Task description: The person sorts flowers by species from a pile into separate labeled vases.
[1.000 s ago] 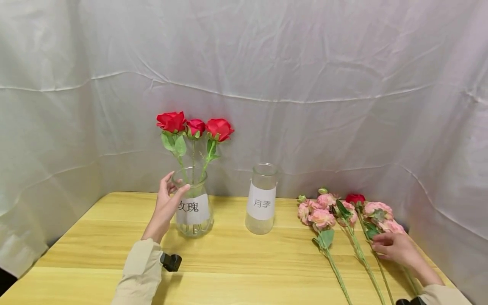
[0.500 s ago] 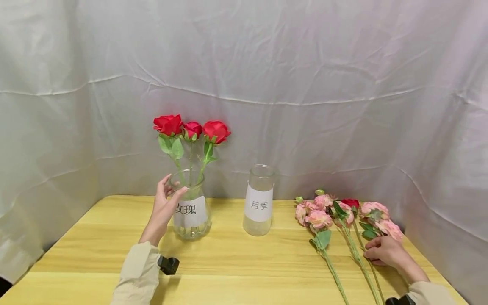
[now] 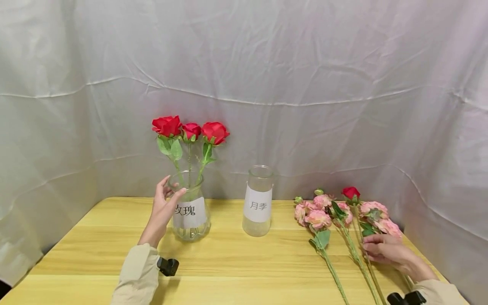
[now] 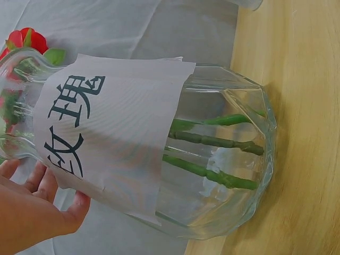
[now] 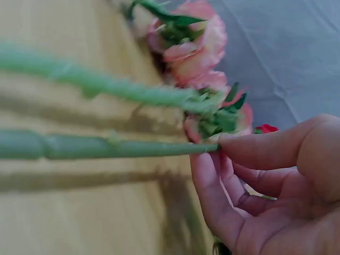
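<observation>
Clearly, left hand point(image 3: 162, 207) grips vase point(image 3: 192, 218) labelled 玫瑰, right hand point(image 3: 392, 253) pinches rose stem point(image 5: 127, 149); cylindrical vase point(image 3: 257, 228) reads 月季

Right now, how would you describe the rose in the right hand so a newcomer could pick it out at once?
On the table, look to the right side in the head view, where pink flowers lie. There the right hand pinches a thin stem. That is the rose: the only red bloom among pink ones, apart from the three roses standing in the left vase.
</observation>
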`<state>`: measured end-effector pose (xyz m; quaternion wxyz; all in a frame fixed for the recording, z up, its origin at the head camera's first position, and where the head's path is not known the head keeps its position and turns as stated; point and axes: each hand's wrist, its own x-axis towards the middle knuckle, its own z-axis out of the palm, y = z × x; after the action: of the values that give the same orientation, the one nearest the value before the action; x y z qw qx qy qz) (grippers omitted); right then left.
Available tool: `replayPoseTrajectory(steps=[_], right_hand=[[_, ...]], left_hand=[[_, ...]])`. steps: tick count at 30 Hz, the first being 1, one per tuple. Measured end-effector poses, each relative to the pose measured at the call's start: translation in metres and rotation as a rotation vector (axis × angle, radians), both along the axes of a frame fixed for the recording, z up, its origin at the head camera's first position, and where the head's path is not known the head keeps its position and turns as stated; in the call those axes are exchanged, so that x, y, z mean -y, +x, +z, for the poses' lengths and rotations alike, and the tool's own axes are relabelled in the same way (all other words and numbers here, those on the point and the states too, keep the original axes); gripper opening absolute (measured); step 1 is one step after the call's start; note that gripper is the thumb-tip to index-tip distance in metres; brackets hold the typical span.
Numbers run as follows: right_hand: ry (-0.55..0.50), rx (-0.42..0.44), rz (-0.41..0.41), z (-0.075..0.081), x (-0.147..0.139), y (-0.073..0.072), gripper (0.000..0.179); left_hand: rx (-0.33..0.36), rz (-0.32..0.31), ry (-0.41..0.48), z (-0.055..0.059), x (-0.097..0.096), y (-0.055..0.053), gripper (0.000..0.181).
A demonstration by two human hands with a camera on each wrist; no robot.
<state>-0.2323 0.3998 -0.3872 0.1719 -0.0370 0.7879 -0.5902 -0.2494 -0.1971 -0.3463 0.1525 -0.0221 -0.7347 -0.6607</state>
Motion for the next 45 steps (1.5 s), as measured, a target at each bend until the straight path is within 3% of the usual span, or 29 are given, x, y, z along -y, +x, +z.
replayPoseTrajectory(steps=[5,12,20,26,29,36,45], right_hand=[[-0.169,-0.017,0.057,0.005,-0.004,0.001,0.013],[-0.243,-0.013,0.006,0.015,-0.001,0.0,0.019],[-0.468,-0.098,-0.008,0.012,0.009,-0.003,0.025],[-0.375,-0.132,-0.239,0.012,0.032,-0.004,0.021],[-0.383,-0.136,-0.295,0.013,0.041,-0.003,0.022],[-0.397,-0.197,-0.27,0.015,0.056,0.0,0.015],[-0.527,-0.325,-0.279,0.025,0.076,0.004,0.013]], left_hand=[[-0.005,0.0,0.001,-0.001,0.0,0.0,0.078],[-0.008,0.001,0.01,-0.002,0.0,0.001,0.078],[-0.008,0.005,0.008,-0.003,0.003,0.001,0.078],[0.001,0.013,0.019,-0.005,0.005,0.002,0.079],[0.001,0.01,0.019,-0.005,0.005,0.002,0.079],[-0.002,0.016,0.019,-0.004,0.004,0.004,0.079],[-0.005,0.0,0.006,0.0,-0.001,0.001,0.079]])
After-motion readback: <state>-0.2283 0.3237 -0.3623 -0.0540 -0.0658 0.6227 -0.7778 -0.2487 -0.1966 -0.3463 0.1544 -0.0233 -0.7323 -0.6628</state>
